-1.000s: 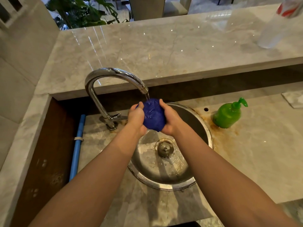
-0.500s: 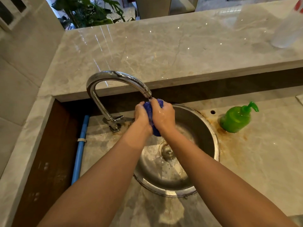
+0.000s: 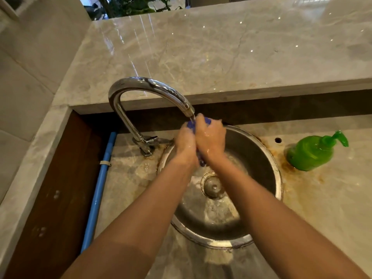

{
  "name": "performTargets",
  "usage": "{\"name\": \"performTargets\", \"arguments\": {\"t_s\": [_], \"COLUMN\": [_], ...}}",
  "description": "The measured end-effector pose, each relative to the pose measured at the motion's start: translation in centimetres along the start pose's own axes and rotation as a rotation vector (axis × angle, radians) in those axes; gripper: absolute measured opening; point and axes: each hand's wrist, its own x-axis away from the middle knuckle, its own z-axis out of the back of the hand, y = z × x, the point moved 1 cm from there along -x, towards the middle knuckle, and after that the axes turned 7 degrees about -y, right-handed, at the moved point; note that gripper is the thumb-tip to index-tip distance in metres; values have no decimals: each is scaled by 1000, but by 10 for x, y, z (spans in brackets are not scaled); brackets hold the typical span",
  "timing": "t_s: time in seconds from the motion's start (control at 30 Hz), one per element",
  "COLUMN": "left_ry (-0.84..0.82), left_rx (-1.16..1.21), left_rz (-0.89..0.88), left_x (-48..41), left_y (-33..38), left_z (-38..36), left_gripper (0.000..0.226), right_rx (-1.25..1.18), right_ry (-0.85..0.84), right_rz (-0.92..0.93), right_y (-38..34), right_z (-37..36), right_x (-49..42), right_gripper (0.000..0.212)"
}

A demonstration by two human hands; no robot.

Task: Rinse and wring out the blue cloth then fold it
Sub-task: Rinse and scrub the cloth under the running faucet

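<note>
The blue cloth [image 3: 190, 125] is balled up and squeezed between both hands, so only small blue bits show above and below the palms. My left hand [image 3: 185, 146] and my right hand [image 3: 211, 137] press together around it, wet and slightly blurred. They are right under the spout of the chrome tap [image 3: 149, 87], where a thin stream of water runs onto the cloth. All this is above the back-left part of the round steel sink [image 3: 267, 156], whose drain [image 3: 213, 185] lies below the hands.
A green soap pump bottle [image 3: 314, 153] stands on the stained marble counter [image 3: 322, 198] right of the sink. A raised marble ledge [image 3: 221, 53] runs behind the tap. A blue pipe [image 3: 100, 184] runs along the left side beside a brown wall panel.
The hands have closed over the cloth, which was an open blue ball a second ago and is now almost hidden. The hands sit closer under the spout.
</note>
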Motion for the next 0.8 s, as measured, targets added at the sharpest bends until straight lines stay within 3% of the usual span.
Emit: {"name": "performTargets", "arguments": {"t_s": [0.13,0.23,0.33,0.5,0.67,0.8], "left_ry": [-36,109,109,78,158,47], "left_rx": [-66,51,156,-135,91,-113], "left_rz": [-6,-33,-27,-92,-48,-43], "left_x": [4,-11,-7,4,2,17], "left_y": [-2,22,19,2,29,-4], "left_z": [1,5,3,-2,1,-7], "left_gripper": [34,29,32,27,33,31], "right_rx": [-67,-152,-94,-118,-195,-157], "right_ry": [-165,-115,-32,-79,-103,-66], "right_rz": [-289,-209,-58,-250,-133,-205], "right_y": [0,-5,-3,4,-3,-7], "right_z": [18,-2,-7,12,-9,13], "right_x": [-25,5,19,-13,22,-7], "right_gripper": [28,37,43,33,41,36]}}
